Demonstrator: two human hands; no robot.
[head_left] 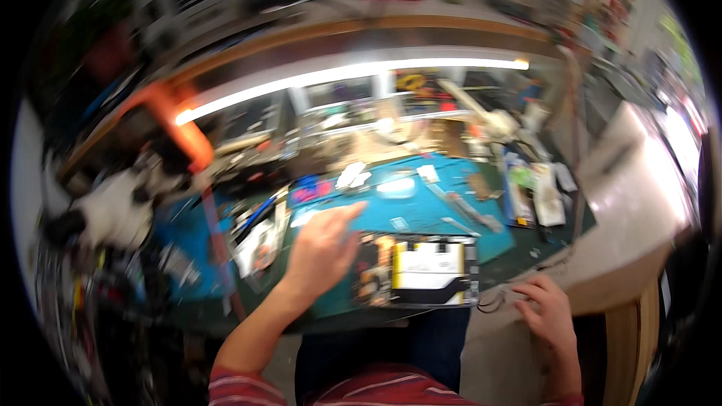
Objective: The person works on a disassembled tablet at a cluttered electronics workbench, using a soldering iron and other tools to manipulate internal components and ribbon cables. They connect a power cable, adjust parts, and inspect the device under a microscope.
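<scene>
A flat rectangular packet (429,267), black with a white and yellow label, lies at the near edge of the bench. Just left of it hovers my left hand (325,248), index finger stretched out to the right, nothing seen in it. My right hand (545,312) is to the right of the packet, its fingers apart and slightly bent. Close to those fingertips is a thin dark loop, perhaps a cable (492,302); whether they touch is too blurred to tell. Behind the packet spreads a blue mat (376,210) with small clear and white pieces on it.
A white and dark cat (113,214) seems to sit at the left. An orange bracket (184,128) and a lit tube lamp (353,74) stand over the bench. Small packages (545,192) lie at the right, beside a pale side surface (624,195).
</scene>
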